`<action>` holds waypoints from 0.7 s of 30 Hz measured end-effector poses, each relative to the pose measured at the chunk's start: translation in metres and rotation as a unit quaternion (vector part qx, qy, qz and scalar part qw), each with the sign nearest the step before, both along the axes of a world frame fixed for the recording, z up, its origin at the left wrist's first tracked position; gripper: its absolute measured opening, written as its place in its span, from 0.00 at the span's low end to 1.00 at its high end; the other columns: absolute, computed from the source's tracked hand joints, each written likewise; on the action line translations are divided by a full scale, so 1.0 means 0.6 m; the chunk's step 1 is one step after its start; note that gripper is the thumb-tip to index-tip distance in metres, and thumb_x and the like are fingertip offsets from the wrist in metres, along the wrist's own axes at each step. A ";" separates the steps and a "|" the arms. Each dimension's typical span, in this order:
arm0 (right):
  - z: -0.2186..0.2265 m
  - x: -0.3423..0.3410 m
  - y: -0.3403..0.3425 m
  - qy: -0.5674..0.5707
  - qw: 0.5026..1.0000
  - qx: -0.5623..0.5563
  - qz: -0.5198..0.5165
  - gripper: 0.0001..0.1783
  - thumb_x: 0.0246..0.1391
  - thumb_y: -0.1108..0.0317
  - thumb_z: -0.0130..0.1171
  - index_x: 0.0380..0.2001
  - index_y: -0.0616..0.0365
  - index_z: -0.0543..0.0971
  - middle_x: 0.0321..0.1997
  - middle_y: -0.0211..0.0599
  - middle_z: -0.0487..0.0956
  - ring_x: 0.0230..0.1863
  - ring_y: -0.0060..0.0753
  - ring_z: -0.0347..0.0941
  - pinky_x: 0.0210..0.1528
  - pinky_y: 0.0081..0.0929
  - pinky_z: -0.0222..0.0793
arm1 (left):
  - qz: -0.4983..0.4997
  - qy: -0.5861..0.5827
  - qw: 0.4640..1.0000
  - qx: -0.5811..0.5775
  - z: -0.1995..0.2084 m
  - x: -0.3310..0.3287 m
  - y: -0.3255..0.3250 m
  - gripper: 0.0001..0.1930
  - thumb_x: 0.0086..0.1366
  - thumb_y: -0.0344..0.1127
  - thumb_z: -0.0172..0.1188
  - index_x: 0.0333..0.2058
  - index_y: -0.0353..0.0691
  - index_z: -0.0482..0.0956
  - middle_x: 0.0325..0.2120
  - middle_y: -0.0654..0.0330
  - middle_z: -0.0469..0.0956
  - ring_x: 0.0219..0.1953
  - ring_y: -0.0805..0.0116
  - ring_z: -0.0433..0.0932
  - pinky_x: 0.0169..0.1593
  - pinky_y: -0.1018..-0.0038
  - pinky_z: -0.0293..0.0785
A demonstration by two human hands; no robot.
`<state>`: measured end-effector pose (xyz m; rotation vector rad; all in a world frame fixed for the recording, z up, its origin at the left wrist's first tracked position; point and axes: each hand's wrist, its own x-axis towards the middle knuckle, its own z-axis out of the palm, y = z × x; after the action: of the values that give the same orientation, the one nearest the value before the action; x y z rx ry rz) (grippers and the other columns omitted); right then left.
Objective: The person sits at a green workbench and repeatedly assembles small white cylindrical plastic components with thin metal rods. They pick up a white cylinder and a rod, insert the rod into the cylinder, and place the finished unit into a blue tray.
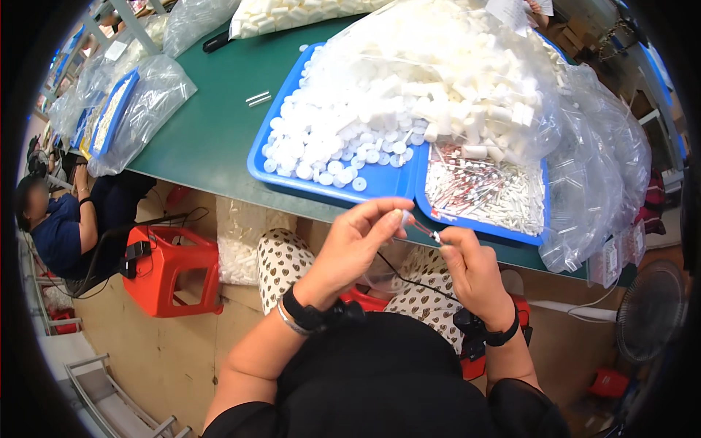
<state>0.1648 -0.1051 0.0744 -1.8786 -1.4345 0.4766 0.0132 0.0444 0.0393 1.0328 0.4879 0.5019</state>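
Observation:
Just off the table's near edge, my left hand (356, 247) pinches a small white cylindrical piece (405, 217) between thumb and fingers. Thin red wires (421, 228) run from it to a small white connector (436, 236), gripped by the closed fingers of my right hand (476, 274). Beyond my hands lies a blue tray (281, 184) with many white discs (350, 164). To its right, a smaller blue tray (537, 238) holds red-wired parts (475, 175) and loose white pieces. White cylinders (438, 87) in clear plastic are heaped over both trays.
The green table (212, 131) has two short clear tubes (258, 98) and a black marker (217, 41) on it. Plastic bags (595, 160) hang at the right. Nearby are a red stool (171, 266), a fan (650, 310) and a seated person (62, 223).

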 end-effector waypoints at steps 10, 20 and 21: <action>-0.029 -0.028 -0.001 -0.001 0.999 0.020 0.042 0.04 0.60 0.72 0.59 0.33 0.61 0.77 0.16 0.39 0.73 0.17 0.37 0.72 0.21 0.30 0.63 | -0.012 -0.091 0.940 -0.330 -0.057 -0.045 -0.048 0.18 0.74 0.43 0.51 0.52 0.33 0.74 0.39 0.61 0.78 0.38 0.76 0.75 0.44 0.77 0.73; -0.024 -0.031 0.002 0.014 1.000 -0.017 0.018 0.06 0.60 0.71 0.59 0.30 0.62 0.77 0.15 0.38 0.72 0.15 0.36 0.71 0.20 0.30 0.62 | 0.013 -0.055 0.965 -0.257 -0.066 -0.047 -0.051 0.17 0.72 0.40 0.55 0.51 0.33 0.75 0.40 0.62 0.79 0.39 0.78 0.75 0.44 0.79 0.73; -0.024 -0.031 0.002 0.004 1.000 -0.009 0.022 0.05 0.60 0.72 0.59 0.30 0.61 0.77 0.15 0.38 0.72 0.15 0.37 0.71 0.20 0.30 0.62 | 0.014 -0.043 0.970 -0.240 -0.067 -0.046 -0.052 0.17 0.72 0.40 0.56 0.51 0.33 0.75 0.40 0.62 0.79 0.39 0.78 0.75 0.45 0.79 0.73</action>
<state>0.1461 -0.1037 0.0602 -1.8597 -1.4722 0.5190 -0.0147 0.0132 -0.0007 0.5374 0.5157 0.4224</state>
